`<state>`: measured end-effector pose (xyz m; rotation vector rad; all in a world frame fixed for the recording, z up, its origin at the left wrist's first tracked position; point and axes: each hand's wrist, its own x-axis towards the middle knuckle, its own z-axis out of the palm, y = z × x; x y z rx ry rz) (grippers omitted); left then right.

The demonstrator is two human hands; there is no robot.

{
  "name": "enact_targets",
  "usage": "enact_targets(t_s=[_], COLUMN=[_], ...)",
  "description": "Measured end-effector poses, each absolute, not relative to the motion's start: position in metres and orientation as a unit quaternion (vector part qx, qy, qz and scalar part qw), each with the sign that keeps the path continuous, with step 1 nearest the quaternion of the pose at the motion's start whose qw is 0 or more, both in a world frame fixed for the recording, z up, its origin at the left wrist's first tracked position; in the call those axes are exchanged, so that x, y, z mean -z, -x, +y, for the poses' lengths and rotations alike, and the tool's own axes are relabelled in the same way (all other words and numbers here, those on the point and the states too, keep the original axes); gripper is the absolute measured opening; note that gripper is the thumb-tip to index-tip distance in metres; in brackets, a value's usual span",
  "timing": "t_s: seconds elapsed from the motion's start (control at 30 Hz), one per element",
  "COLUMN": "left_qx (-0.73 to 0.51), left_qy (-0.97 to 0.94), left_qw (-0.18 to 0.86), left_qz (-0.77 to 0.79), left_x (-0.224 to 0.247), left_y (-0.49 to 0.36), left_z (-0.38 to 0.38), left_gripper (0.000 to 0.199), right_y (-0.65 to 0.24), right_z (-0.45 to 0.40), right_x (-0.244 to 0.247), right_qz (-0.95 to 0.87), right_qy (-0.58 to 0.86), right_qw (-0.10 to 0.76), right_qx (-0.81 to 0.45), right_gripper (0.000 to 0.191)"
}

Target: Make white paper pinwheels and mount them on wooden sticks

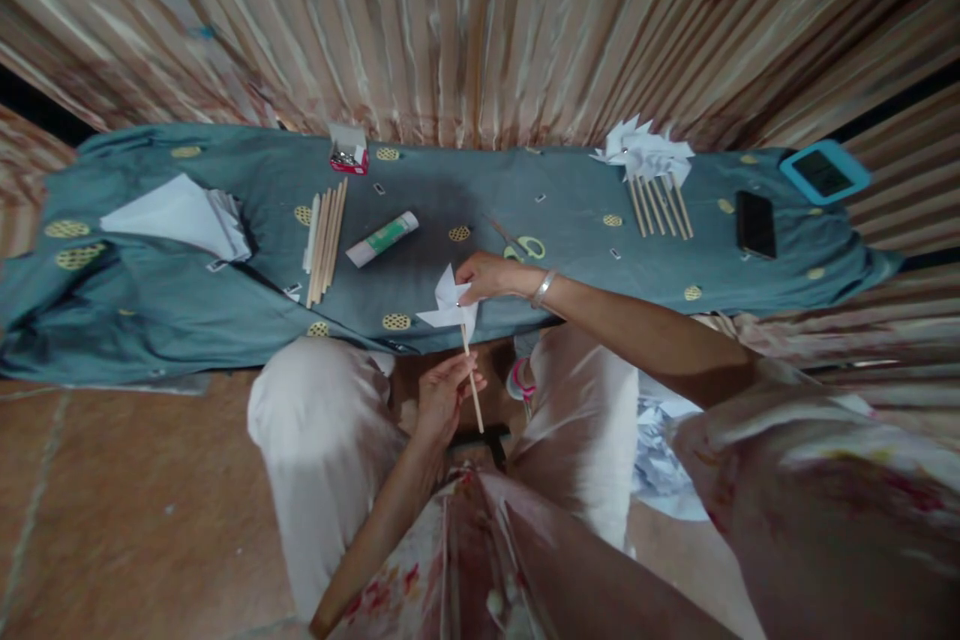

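Observation:
A white paper pinwheel (448,302) on a thin wooden stick (477,408) is held over my lap, by the near edge of the cloth-covered surface. My left hand (444,394) is closed around the stick below the paper. The fingers of my right hand (491,278) are closed at the pinwheel's right side, close to its middle; the fingertips are partly hidden by the paper. Just beyond the right hand lie scissors (525,247) with pale green handles. To the left rests a glue stick (382,240) with a green label.
Left on the green cloth (540,210) are stacked white paper (180,220), wooden sticks (328,245) and a small red box (349,155) of metal pieces. At right lie several finished pinwheels (649,160), a dark phone (755,224) and a blue-framed device (825,172). Curtains (465,40) hang behind.

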<state>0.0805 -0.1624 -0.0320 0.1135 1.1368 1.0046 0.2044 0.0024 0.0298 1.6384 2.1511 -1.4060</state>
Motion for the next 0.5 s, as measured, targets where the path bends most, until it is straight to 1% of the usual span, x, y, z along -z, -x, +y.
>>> enact_targets(t_s=[0.3,0.5], left_qx=[-0.454,-0.459], left_qy=[-0.039,-0.033], left_qw=[0.732,0.725], left_qz=[0.506,0.512], left_x=[0.0314,0.0323], left_y=[-0.0813,-0.0808], left_z=[-0.1643,-0.1638], left_gripper=[0.032,0.024], right_y=[-0.2057,-0.2070], right_z=[-0.0004,0.0038], right_x=[-0.0296,-0.0293], right_qz=[0.702,0.683], right_qy=[-0.532,-0.522], right_qw=[0.038,0.037], right_qx=[0.473,0.509], right_gripper=[0.006,0.006])
